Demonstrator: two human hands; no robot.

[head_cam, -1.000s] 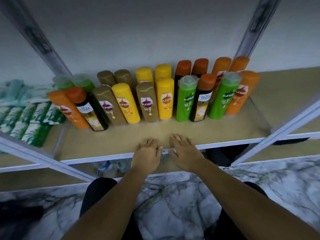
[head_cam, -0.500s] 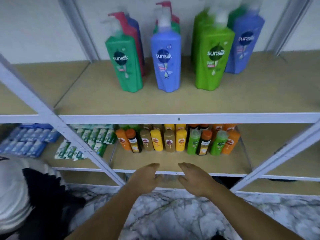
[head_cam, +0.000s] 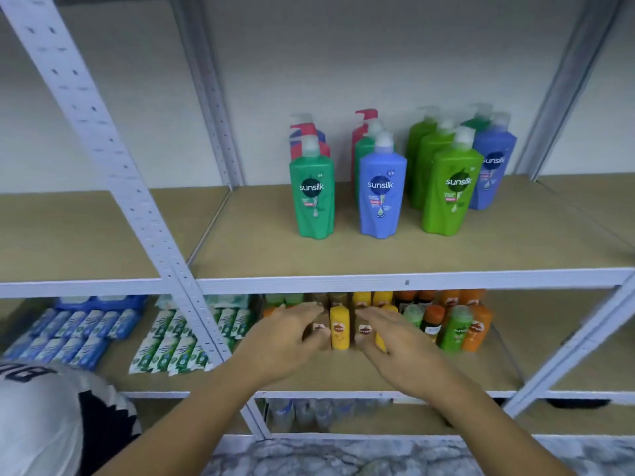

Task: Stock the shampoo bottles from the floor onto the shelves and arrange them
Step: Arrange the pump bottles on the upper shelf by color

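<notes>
- The left hand [head_cam: 285, 341] and right hand [head_cam: 395, 345] are hovering with fingers straight, gripping nothing, flanking a yellow bottle [head_cam: 339, 326], probably to square its row
- The small shampoo bottles [head_cam: 455, 329] are standing packed on the lower shelf [head_cam: 488, 369], labels facing outward for reading

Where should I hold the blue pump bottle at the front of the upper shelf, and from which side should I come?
Probably grip the blue plastic pump bottle around its wide body, coming from the front. It stands upright, free on both sides, while other bottles crowd behind it and its white pump top is narrow.
</notes>
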